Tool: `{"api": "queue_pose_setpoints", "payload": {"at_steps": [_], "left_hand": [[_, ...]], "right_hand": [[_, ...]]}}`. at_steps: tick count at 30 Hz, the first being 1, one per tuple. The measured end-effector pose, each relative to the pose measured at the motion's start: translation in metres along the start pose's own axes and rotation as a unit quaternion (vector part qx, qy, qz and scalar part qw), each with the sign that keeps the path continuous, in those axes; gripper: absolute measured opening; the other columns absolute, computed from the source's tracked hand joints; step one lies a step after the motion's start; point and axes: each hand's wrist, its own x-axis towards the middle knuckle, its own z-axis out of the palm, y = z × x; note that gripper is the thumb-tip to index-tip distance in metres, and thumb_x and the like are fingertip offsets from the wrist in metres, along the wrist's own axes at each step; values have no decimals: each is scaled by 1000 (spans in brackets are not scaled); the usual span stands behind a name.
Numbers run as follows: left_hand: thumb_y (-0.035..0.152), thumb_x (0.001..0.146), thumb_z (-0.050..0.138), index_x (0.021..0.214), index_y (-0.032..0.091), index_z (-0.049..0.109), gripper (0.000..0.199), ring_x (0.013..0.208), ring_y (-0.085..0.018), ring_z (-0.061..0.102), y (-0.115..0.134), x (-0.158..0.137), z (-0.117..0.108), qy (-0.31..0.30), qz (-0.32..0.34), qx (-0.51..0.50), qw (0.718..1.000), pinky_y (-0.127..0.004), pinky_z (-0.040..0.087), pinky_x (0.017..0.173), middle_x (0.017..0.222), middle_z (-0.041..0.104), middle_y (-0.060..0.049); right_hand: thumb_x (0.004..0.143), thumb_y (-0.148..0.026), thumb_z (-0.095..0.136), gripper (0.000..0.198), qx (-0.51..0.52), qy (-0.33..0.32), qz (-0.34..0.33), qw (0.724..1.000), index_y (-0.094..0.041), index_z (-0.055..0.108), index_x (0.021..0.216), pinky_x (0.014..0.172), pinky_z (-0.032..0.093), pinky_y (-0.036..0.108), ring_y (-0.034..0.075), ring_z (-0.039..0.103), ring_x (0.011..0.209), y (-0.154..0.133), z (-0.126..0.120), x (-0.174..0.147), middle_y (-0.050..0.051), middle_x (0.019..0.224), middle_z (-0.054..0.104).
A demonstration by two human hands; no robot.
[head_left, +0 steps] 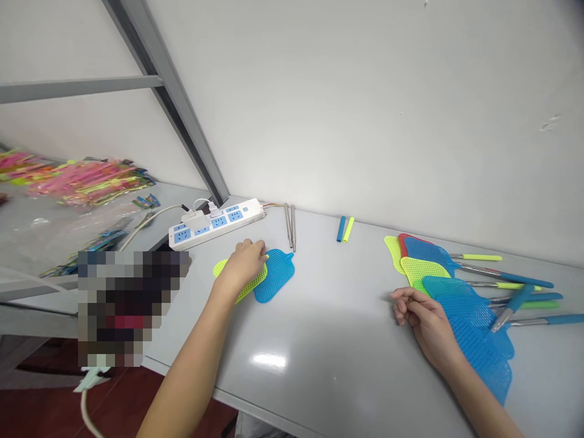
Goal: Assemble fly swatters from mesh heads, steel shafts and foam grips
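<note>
My left hand [244, 264] lies over a yellow-green fly swatter head [249, 292], its fingers bent around the upper part. Partly beneath that piece is a blue swatter head [278, 277], with its short neck pointing away from me. My right hand [426, 325] is held loosely curled, fingers a little apart, with nothing visible in it. Just beside it is a pile of fly swatters with handles, among them a blue swatter [479, 334] and a yellow-green swatter [424, 271]. Two metal telescopic rods [291, 228] lie beyond the left hand.
A blue grip sleeve [341, 229] and a yellow one [349, 230] lie near the wall. A white power strip [219, 224] with plugs sits at the back left. Bagged pink and yellow items [95, 179] lie on the left surface, behind a grey metal frame post [177, 103].
</note>
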Motion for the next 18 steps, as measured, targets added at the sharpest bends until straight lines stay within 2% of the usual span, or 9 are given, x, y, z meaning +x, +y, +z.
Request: {"api": "queue_pose_setpoints", "payload": {"at_steps": [11,18], "left_hand": [[28,80,35,85,15,51,21,93,-28,43,5,1,1,-19,-1,21,1000,-37,37,77,92,46,-13],[31,79,35,79,16,50,21,92,-25,46,13,-3,-4,-45,26,5,999,-34,37,80,92,49,-11]], "right_hand": [[72,-12,45,17,-38,-16,-14,999,-18,62,73,47,32,23,10,42,50,2,0,0,-1,56,44],[71,-11,44,19,-57,-25,-20,998,-17,62,74,46,32,24,10,42,50,2,-1,0,-1,55,44]]}}
